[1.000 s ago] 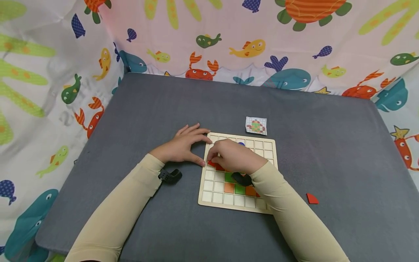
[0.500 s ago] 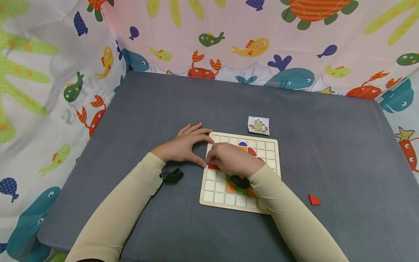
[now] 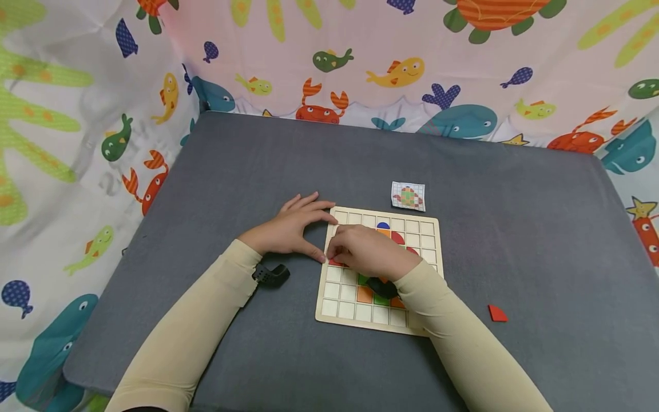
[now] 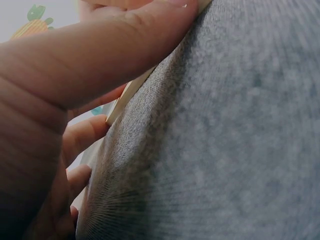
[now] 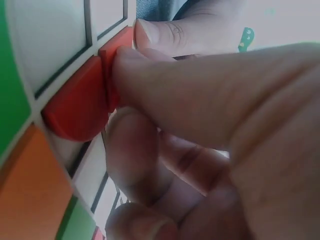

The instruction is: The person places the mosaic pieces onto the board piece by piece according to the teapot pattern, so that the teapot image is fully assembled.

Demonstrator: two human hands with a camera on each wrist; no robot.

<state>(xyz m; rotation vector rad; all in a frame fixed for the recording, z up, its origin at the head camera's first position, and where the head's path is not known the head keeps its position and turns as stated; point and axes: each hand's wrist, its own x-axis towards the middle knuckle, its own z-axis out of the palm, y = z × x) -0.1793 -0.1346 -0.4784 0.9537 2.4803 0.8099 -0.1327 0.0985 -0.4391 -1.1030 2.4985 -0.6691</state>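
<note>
A wooden grid board [image 3: 346, 311] lies on the table. My left hand [image 3: 293, 230] is spread at its left edge, with thumb and fingers touching the rim. My right hand [image 3: 370, 249] is over the board's left part. In the right wrist view, its thumb and index finger pinch a small red tile [image 5: 122, 39] in the end cell by the rim. Beside that tile sits another red tile [image 5: 80, 102] with a rounded edge. Orange [image 3: 365, 294], green [image 3: 381, 300] and blue [image 3: 383, 225] tiles show on the board. My right hand and wrist hide several cells.
A small card [image 3: 408, 196] with a coloured grid pattern lies behind the board. One loose red tile [image 3: 497, 313] with a curved side rests on the grey table [image 3: 530, 229], right of my right forearm. A fish-print curtain [image 3: 360, 97] surrounds the table's back and sides.
My right hand has shifted slightly at the board's left edge, still at the red tile. The left hand stays at the rim. The whole view has moved a little.
</note>
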